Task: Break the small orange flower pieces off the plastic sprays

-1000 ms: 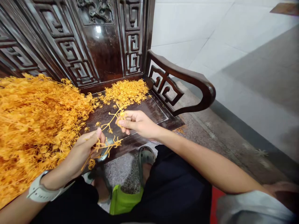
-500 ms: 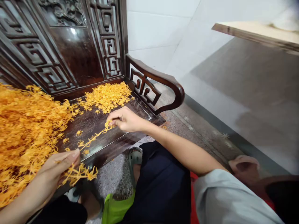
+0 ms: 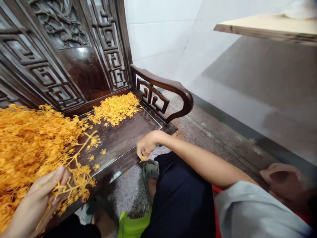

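My left hand (image 3: 34,198) at the lower left is shut on an orange plastic flower sprig (image 3: 74,183) whose branches stick out over the bench's front edge. My right hand (image 3: 146,148) hangs just past that edge, above my sandalled foot (image 3: 150,170), fingers pinched on a tiny orange flower piece (image 3: 143,159). A big heap of orange sprigs (image 3: 27,145) covers the left of the dark wooden bench seat (image 3: 123,138). A smaller pile of loose orange flower heads (image 3: 115,108) lies at the back right of the seat.
The bench has a carved dark backrest (image 3: 61,49) and a curved armrest (image 3: 168,89) on its right. Beyond it are a white tiled wall, speckled floor (image 3: 213,132) and a wooden board edge (image 3: 260,26) at top right. A green object (image 3: 131,226) lies by my feet.
My right hand has pulled back from the seat's middle to below its front edge. My left hand has shifted left and down with its sprig. The camera has swung left.
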`<state>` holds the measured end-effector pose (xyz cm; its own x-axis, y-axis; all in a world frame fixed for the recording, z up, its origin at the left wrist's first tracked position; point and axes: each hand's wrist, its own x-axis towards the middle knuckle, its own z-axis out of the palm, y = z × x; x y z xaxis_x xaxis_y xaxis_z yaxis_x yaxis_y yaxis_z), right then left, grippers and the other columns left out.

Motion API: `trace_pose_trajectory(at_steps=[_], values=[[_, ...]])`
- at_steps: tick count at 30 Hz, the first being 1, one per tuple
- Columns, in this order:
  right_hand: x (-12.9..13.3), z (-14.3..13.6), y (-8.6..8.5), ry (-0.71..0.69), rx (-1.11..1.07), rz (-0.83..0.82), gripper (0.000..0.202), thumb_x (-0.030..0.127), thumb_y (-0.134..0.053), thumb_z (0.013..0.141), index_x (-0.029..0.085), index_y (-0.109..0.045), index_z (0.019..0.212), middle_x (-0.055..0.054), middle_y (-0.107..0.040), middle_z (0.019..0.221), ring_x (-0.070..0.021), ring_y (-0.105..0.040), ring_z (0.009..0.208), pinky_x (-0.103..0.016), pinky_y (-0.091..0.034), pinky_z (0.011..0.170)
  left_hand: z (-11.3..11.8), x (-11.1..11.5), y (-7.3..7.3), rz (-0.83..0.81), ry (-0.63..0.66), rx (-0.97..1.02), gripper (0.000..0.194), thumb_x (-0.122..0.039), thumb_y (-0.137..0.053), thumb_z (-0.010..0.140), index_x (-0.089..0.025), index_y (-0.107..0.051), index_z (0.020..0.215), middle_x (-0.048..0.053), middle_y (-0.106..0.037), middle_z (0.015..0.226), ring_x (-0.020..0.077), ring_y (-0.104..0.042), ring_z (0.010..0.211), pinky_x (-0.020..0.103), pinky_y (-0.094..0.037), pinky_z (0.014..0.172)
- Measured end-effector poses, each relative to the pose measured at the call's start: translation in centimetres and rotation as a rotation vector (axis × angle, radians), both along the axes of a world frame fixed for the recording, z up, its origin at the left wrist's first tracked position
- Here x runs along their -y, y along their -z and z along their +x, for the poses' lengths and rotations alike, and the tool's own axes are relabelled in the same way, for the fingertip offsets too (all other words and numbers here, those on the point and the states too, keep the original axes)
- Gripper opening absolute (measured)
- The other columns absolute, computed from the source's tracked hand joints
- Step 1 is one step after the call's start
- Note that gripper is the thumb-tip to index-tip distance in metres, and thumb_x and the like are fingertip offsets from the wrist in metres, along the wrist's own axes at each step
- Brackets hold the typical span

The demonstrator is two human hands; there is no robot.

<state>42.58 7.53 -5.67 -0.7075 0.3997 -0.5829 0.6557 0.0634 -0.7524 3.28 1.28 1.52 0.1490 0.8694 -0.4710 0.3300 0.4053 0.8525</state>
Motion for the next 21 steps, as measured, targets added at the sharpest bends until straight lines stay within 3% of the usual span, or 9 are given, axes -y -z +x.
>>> trace_pose_trajectory(at_steps=[2, 3, 7, 8, 10, 13, 16, 19, 21], values=[[0.3, -1.2, -0.2, -0.077, -0.087, -0.106, 0.017, -0.004, -0.070, 0.074, 0.010, -0.078, 0.079, -0.002, -0.073, 0.065, -0.0147, -0.066, 0.059, -0.024, -0.049, 0.059, 0.7, -0.1, 0.1, 0.036, -0.061, 0.029, 0.058, -0.070, -0.086, 0.075, -0.022, -0.057, 0.060, -0.001, -0.042, 0.056, 0.0145, -0.032, 0.054, 0.024, -0.035, 0.046], [0.2, -1.4, -0.9, -0.018, -0.221, -0.134, 0.014, 0.001, -0.071, 0.079, 0.011, -0.078, 0.086, -0.003, -0.075, 0.071, -0.0141, -0.067, 0.064, -0.024, -0.051, 0.062, 1.1, 0.0, 0.0, 0.039, -0.075, 0.049, 0.060, -0.071, -0.087, 0.074, -0.021, -0.057, 0.059, -0.001, -0.043, 0.058, 0.0136, -0.034, 0.054, 0.023, -0.036, 0.046], [-0.3, -0.3, -5.8, 0.594, -0.970, -0.255, 0.036, 0.038, -0.061, 0.105, 0.019, -0.069, 0.134, -0.009, -0.080, 0.117, -0.0135, -0.069, 0.084, -0.026, -0.059, 0.078, 2.6, 0.3, -1.1, -0.145, -0.125, 0.260, 0.061, -0.067, -0.095, 0.068, -0.020, -0.058, 0.060, -0.003, -0.037, 0.053, 0.0111, -0.030, 0.049, 0.024, -0.041, 0.045], [-0.2, 0.0, -6.9, 0.714, -1.071, -0.280, 0.041, 0.044, -0.053, 0.110, 0.020, -0.066, 0.141, -0.008, -0.079, 0.120, -0.0127, -0.068, 0.082, -0.026, -0.059, 0.076, 2.8, 0.3, -1.3, -0.187, -0.141, 0.311, 0.060, -0.064, -0.098, 0.065, -0.020, -0.058, 0.059, -0.004, -0.035, 0.051, 0.0107, -0.029, 0.047, 0.024, -0.041, 0.044], [0.4, -0.1, -8.0, 0.820, -1.126, -0.294, 0.044, 0.044, -0.043, 0.113, 0.018, -0.066, 0.141, -0.006, -0.078, 0.107, -0.0108, -0.063, 0.071, -0.024, -0.057, 0.068, 2.9, 0.3, -1.5, -0.203, -0.154, 0.352, 0.060, -0.061, -0.101, 0.062, -0.020, -0.058, 0.058, -0.004, -0.036, 0.048, 0.0100, -0.029, 0.046, 0.024, -0.041, 0.044], [1.8, -1.7, -7.6, 0.807, -0.967, -0.231, 0.033, 0.033, -0.053, 0.110, 0.012, -0.071, 0.129, -0.004, -0.075, 0.088, -0.0093, -0.060, 0.064, -0.020, -0.051, 0.060, 2.6, 0.2, -1.1, -0.171, -0.123, 0.333, 0.063, -0.068, -0.094, 0.071, -0.018, -0.058, 0.058, -0.004, -0.038, 0.049, 0.0089, -0.031, 0.046, 0.021, -0.036, 0.043], [2.9, -4.5, -6.6, 0.705, -0.770, -0.170, 0.028, 0.034, -0.068, 0.105, 0.014, -0.070, 0.124, -0.005, -0.075, 0.093, -0.0086, -0.062, 0.067, -0.019, -0.050, 0.058, 2.8, 0.4, -0.7, -0.151, -0.052, 0.323, 0.060, -0.069, -0.085, 0.084, -0.018, -0.061, 0.063, -0.003, -0.041, 0.052, 0.0088, -0.033, 0.048, 0.020, -0.035, 0.046], [3.6, -6.8, -6.3, 0.602, -0.759, -0.087, 0.034, 0.042, -0.082, 0.096, 0.016, -0.069, 0.116, -0.003, -0.074, 0.099, -0.0080, -0.062, 0.069, -0.020, -0.051, 0.060, 3.6, 0.8, -0.8, -0.132, 0.005, 0.343, 0.054, -0.065, -0.081, 0.090, -0.018, -0.065, 0.069, -0.003, -0.043, 0.056, 0.0081, -0.033, 0.050, 0.019, -0.034, 0.047], [3.8, -7.6, -6.2, 0.592, -0.817, -0.027, 0.034, 0.046, -0.081, 0.097, 0.015, -0.070, 0.106, -0.001, -0.073, 0.090, -0.0075, -0.060, 0.066, -0.021, -0.050, 0.061, 4.1, 1.0, -0.9, -0.117, 0.032, 0.360, 0.054, -0.064, -0.082, 0.090, -0.017, -0.065, 0.069, -0.004, -0.042, 0.056, 0.0073, -0.031, 0.049, 0.018, -0.031, 0.046]])
